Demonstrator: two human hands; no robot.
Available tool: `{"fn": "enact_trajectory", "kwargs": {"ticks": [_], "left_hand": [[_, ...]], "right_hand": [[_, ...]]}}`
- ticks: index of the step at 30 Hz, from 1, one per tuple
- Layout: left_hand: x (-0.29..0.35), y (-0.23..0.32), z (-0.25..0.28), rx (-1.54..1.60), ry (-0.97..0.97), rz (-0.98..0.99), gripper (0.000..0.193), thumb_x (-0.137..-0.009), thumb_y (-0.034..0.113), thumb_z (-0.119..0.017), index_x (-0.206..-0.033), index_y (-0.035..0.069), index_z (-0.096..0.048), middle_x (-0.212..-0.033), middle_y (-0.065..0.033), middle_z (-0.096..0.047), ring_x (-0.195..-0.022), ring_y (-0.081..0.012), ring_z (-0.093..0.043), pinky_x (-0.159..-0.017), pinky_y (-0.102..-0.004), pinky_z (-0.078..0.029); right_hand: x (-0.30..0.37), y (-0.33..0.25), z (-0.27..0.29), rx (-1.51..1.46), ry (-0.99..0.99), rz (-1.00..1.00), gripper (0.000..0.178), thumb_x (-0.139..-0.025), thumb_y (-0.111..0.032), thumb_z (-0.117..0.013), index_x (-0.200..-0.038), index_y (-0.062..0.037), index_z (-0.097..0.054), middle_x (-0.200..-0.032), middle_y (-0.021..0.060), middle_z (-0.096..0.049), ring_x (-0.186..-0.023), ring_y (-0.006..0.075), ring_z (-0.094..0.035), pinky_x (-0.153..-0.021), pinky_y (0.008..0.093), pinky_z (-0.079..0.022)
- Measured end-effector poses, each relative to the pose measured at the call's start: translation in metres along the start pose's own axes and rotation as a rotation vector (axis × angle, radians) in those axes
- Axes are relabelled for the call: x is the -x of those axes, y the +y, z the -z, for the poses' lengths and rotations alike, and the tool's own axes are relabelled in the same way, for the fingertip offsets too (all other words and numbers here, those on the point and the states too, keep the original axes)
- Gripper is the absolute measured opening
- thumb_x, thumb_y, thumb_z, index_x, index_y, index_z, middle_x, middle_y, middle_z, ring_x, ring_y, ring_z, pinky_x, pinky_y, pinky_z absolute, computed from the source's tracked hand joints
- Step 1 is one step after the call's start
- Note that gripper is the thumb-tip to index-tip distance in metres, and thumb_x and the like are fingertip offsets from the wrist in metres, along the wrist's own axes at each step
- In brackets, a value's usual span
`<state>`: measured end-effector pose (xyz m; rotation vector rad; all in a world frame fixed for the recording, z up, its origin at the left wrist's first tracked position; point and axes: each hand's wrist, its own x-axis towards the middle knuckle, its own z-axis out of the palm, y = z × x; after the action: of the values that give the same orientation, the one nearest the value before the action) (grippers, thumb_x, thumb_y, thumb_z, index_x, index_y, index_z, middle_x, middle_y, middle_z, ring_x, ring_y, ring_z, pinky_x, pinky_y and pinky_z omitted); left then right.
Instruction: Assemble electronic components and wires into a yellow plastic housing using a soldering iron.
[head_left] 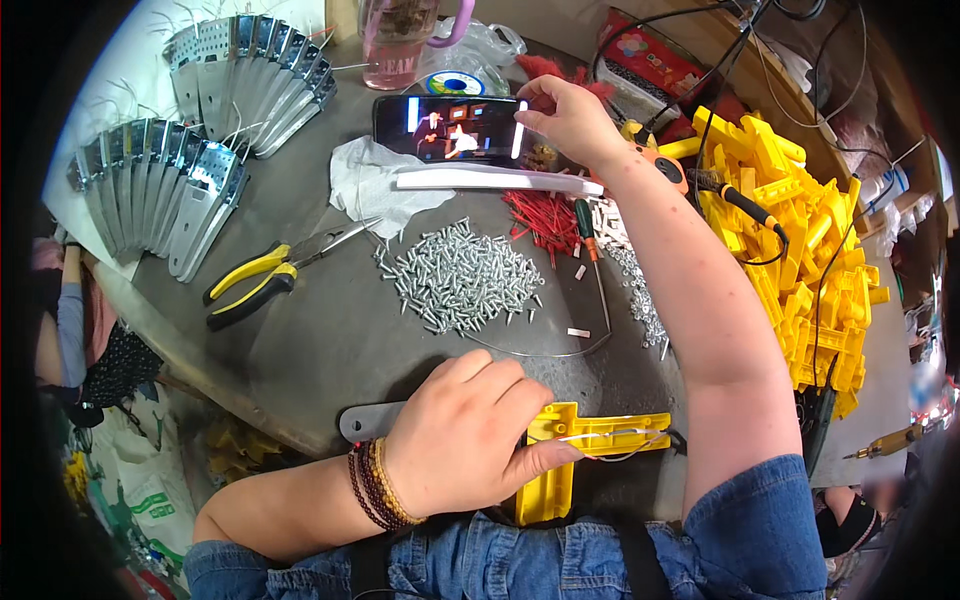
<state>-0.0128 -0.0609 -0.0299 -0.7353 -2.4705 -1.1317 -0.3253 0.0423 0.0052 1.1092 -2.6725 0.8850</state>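
My left hand is closed over a yellow plastic housing at the near edge of the work surface, its thumb along the part. Thin wires lie inside the housing, and the grey end of a metal plate sticks out left of the hand. What the curled fingers press on is hidden. My right hand reaches far forward, thumb and forefinger closed at the right end of a smartphone lying sideways with a lit picture on its screen. In front of the phone lies a pale curved strip.
Silver screws are heaped mid-table, with red pieces and a screwdriver beyond. Yellow-handled pliers lie left, near fanned metal plates. Yellow housings pile up right, beside a soldering iron. A cup stands behind.
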Motion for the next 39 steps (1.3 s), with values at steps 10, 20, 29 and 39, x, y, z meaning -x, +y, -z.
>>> {"fn": "enact_trajectory", "kwargs": {"ticks": [10,20,29,39], "left_hand": [[0.003,-0.009,0.002,0.143,0.073,0.069,0.026,-0.091,0.027,-0.064,-0.102,0.003,-0.062,-0.099,-0.0137,-0.063,-0.091,-0.0344,-0.060,-0.083,-0.0389,-0.049],[-0.090,-0.016,-0.023,-0.375,-0.511,0.168,0.021,-0.081,0.026,-0.073,-0.087,0.007,-0.067,-0.090,-0.0106,-0.065,-0.088,-0.0320,-0.064,-0.077,-0.0428,-0.052],[-0.048,0.023,0.006,0.083,-0.037,0.059,0.006,-0.085,0.006,-0.066,-0.088,0.002,-0.064,-0.085,-0.0105,-0.063,-0.077,-0.0266,-0.062,-0.071,-0.0372,-0.049],[-0.011,0.033,0.006,-0.088,0.079,-0.005,0.008,-0.076,0.001,-0.073,-0.084,0.003,-0.070,-0.077,-0.0065,-0.060,-0.070,-0.0172,-0.056,-0.064,-0.0288,-0.045]], "right_hand": [[0.062,-0.020,0.072,0.426,0.121,0.392,0.034,-0.086,-0.020,-0.070,-0.116,-0.0053,-0.066,-0.109,0.0158,-0.070,-0.102,0.0303,-0.066,-0.091,0.0374,-0.051],[0.193,0.068,0.231,0.380,0.113,-0.356,0.057,-0.082,-0.002,-0.069,-0.136,-0.0152,-0.056,-0.091,0.0027,-0.063,-0.077,0.0139,-0.055,-0.074,0.0279,-0.047],[0.210,0.088,0.225,-0.210,0.459,-0.159,0.025,-0.095,-0.020,-0.067,-0.116,-0.0069,-0.068,-0.106,0.0042,-0.070,-0.091,0.0134,-0.067,-0.073,0.0244,-0.053],[0.265,-0.056,0.121,-1.172,0.643,-0.171,0.025,-0.102,-0.034,-0.055,-0.099,-0.0093,-0.057,-0.081,0.0139,-0.071,-0.043,0.0045,-0.044,-0.040,0.0191,-0.037]]}}
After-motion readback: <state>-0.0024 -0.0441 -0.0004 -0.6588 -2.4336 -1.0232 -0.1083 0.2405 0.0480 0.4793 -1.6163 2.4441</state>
